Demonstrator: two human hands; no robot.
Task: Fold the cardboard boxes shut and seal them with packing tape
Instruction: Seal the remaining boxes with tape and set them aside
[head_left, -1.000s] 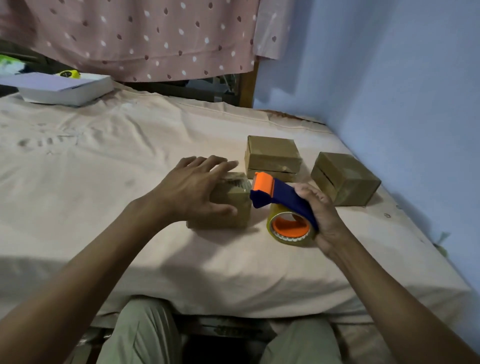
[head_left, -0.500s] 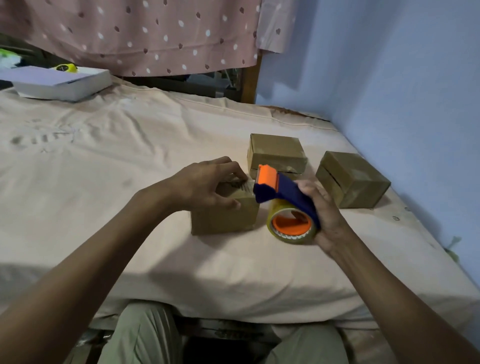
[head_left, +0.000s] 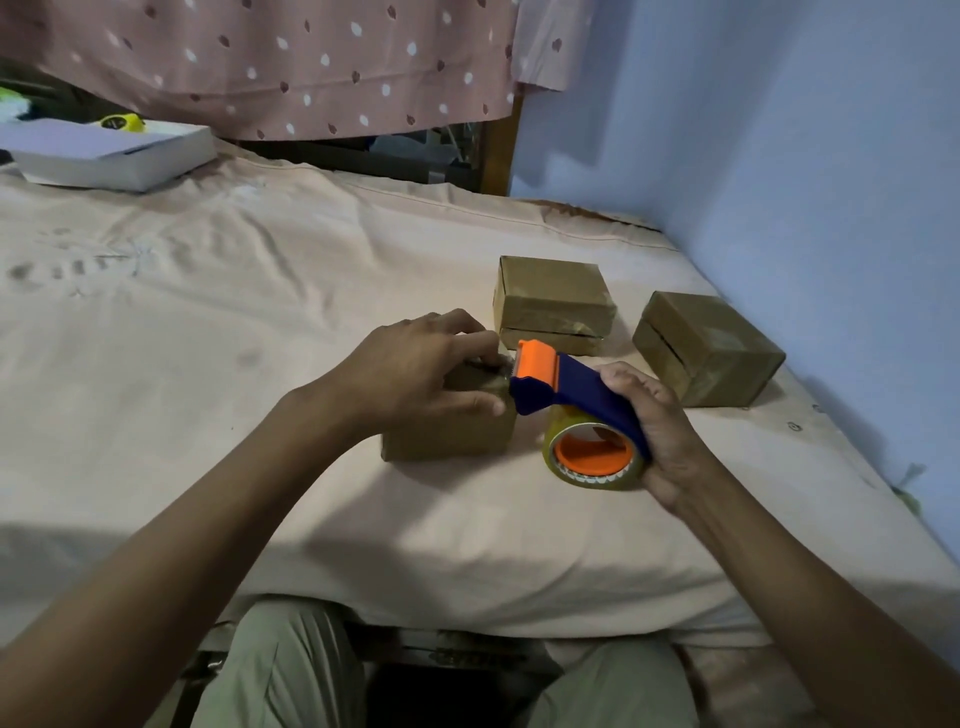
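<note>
Bed (head_left: 208, 364): carries all three boxes near its right edge; a white box (head_left: 111, 156) lies at the far left corner.
Right box (head_left: 709, 345): nearest the right edge, flaps folded shut, glossy tape across its top; judged finished.
Far box (head_left: 553, 301): between the right box and the near one, toward the far edge; shut, with tape sheen on top and along its front seam; judged finished.
Near box (head_left: 449, 434): closest to the front edge, top mostly hidden under the left hand; a shiny strip shows at its top right edge, so sealing looks under way, not complete.
Dispenser (head_left: 571, 395): blue body, orange head touching the near box's top right edge; clear roll hangs just beside the box.
Left hand (head_left: 415, 369): fingers curled over the near box's top, thumb along its front face, holding it steady.
Right hand (head_left: 649, 421): wrapped tightly round the dispenser handle.
Progress: two of three boxes look done; the third needs its strip run, cut and pressed. Whether other faces lack tape cannot be told.
</note>
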